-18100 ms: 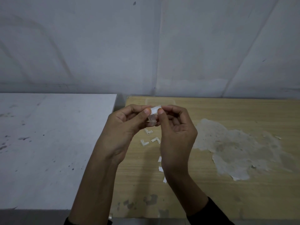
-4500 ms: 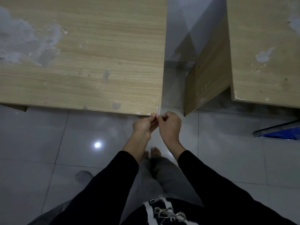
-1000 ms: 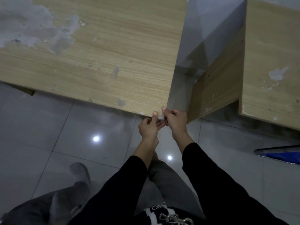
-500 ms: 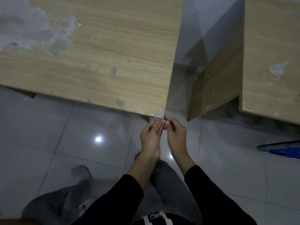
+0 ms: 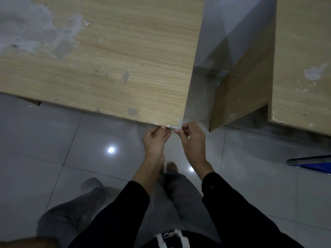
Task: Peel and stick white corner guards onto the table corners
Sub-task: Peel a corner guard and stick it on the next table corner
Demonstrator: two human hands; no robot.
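Recommend pressing both legs of corner guard (image 5: 176,125) flush to table corner (image 5: 176,114) with left hand (image 5: 155,140) loose-fingered at front edge, right hand (image 5: 193,138) curled alongside, grip indeterminate.

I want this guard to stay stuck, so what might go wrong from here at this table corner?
1. The table edge looks chipped just left of the white corner guard. Adhesive may grip poorly on that rough patch, so that leg could lift.
2. The right hand pinches the guard at its corner while the left hand touches its left end with straight fingers. Letting go before pressing both legs flat may leave it off square.
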